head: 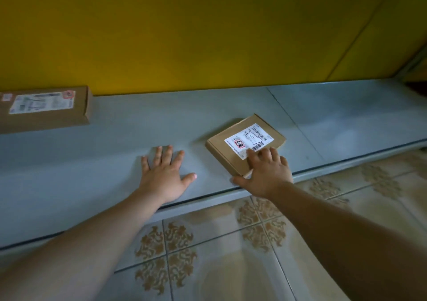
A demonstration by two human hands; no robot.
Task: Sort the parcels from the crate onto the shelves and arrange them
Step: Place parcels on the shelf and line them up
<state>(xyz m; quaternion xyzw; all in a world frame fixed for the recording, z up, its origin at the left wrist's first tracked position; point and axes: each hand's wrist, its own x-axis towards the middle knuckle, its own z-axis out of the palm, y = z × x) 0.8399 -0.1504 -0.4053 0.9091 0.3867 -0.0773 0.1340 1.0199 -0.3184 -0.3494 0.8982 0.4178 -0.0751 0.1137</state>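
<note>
A small flat cardboard parcel (240,138) with a white shipping label lies turned at an angle on the grey shelf (115,138), near its front edge. My right hand (265,173) rests on the parcel's near corner, fingers on top and thumb spread out along the shelf edge. To the left of the parcel, my left hand (165,173) lies flat on the bare shelf with its fingers spread, apart from the parcel. A longer cardboard parcel (46,108) with a label sits at the far left of the shelf.
A yellow wall (208,34) backs the shelf. Patterned beige floor tiles (219,254) lie below the shelf's front edge. A seam crosses the shelf to the right of the small parcel.
</note>
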